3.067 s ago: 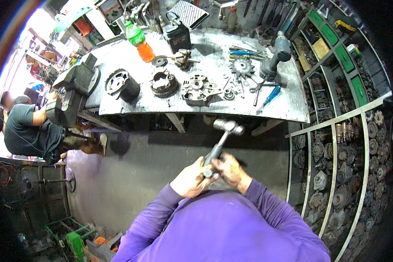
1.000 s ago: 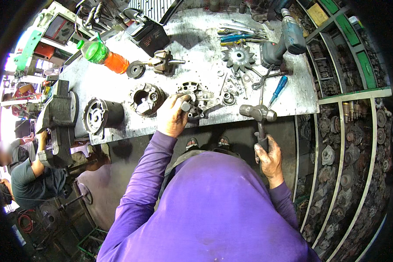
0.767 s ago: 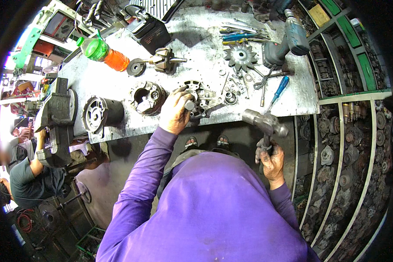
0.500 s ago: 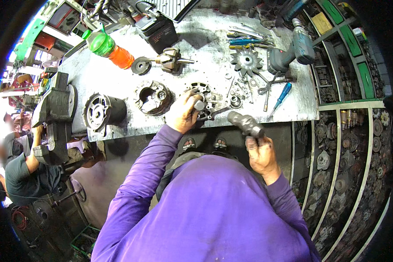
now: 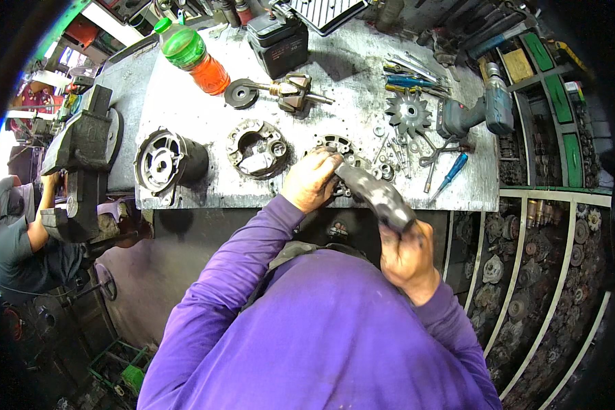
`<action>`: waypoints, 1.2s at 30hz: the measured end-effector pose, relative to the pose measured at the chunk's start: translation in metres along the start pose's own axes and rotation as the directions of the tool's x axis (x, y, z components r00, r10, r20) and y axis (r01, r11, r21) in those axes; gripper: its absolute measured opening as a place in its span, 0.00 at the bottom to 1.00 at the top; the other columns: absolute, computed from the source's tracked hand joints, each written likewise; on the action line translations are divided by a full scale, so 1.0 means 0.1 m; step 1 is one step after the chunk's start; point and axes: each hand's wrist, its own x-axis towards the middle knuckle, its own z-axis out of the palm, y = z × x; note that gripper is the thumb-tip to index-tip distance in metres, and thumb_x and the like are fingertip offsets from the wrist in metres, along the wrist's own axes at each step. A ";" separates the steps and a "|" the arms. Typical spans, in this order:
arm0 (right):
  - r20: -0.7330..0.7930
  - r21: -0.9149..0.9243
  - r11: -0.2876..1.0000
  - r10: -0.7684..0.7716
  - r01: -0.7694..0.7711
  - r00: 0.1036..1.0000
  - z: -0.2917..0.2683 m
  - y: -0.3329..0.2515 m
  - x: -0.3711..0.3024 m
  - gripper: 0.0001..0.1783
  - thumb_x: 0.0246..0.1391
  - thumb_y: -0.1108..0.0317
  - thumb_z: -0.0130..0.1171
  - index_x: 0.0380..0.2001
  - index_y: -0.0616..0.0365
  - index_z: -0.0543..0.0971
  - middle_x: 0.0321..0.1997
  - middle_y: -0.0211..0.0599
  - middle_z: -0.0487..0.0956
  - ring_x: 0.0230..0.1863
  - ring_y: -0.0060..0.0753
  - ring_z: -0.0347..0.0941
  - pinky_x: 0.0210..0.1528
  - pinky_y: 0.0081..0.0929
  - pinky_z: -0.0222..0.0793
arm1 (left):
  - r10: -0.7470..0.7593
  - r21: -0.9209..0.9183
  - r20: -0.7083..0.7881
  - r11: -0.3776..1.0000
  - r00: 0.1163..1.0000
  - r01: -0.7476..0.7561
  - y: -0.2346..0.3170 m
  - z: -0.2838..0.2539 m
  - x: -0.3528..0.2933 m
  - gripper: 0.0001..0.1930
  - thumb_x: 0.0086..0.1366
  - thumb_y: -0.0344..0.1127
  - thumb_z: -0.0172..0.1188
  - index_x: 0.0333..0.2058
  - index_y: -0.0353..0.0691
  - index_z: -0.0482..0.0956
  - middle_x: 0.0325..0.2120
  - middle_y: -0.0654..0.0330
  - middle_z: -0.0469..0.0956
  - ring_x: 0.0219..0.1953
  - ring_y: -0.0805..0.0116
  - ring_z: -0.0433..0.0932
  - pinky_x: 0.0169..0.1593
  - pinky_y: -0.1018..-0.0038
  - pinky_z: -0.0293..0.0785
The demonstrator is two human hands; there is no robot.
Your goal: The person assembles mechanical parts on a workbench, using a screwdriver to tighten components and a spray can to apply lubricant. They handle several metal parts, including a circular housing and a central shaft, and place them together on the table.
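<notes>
A steel hammer (image 5: 376, 195) is gripped in my right hand (image 5: 410, 260), its thick head slanting up toward my left hand. My left hand (image 5: 313, 179) is closed over the near side of an alternator end housing (image 5: 331, 142), which lies by the table's front edge. Between its fingers is a metal punch, whose round end showed half a second ago and is now covered by the hammer head. The hammer's face meets or overlaps the fingertips; I cannot tell whether it touches the punch. Left of this hand sits a round alternator housing (image 5: 256, 149).
A motor-like casing (image 5: 162, 165) and a vise (image 5: 82, 154) stand at left. Behind are a rotor (image 5: 294, 92), a bottle (image 5: 197, 60) and a battery (image 5: 278, 44). At right lie a fan wheel (image 5: 408, 114), a blue screwdriver (image 5: 451, 174) and a cordless driver (image 5: 482, 113). Another person (image 5: 31, 236) works at far left.
My right hand has swung the hammer left and up, bringing its head over the fingers of my left hand. The view has shifted, so the table's things appear farther right.
</notes>
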 end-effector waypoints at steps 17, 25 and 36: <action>0.073 0.091 0.948 0.298 -0.304 0.952 -0.11 0.14 -0.37 0.20 0.72 0.55 0.53 0.48 0.65 0.78 0.32 0.55 0.83 0.32 0.63 0.81 0.34 0.45 0.76 | 0.041 -0.030 0.005 0.999 0.999 -0.041 0.02 -0.04 0.03 0.26 0.45 0.18 0.65 0.48 0.36 0.79 0.50 0.46 0.80 0.56 0.40 0.80 0.60 0.54 0.77; 0.033 -0.044 0.999 0.014 -0.012 0.999 0.07 -0.03 -0.12 0.19 0.59 0.63 0.61 0.47 0.66 0.74 0.32 0.55 0.81 0.29 0.63 0.80 0.32 0.49 0.77 | 0.039 -0.034 0.035 0.999 0.999 -0.038 0.05 -0.06 0.04 0.29 0.45 0.20 0.67 0.51 0.36 0.78 0.48 0.47 0.78 0.58 0.41 0.75 0.63 0.53 0.73; -0.041 0.074 0.973 -0.218 0.220 0.975 -0.05 -0.13 -0.04 0.23 0.60 0.63 0.60 0.55 0.65 0.75 0.36 0.57 0.82 0.30 0.59 0.82 0.30 0.44 0.76 | 0.069 0.034 0.051 0.997 0.996 -0.071 0.03 -0.06 0.03 0.26 0.49 0.23 0.67 0.50 0.38 0.78 0.46 0.49 0.78 0.56 0.42 0.76 0.63 0.54 0.73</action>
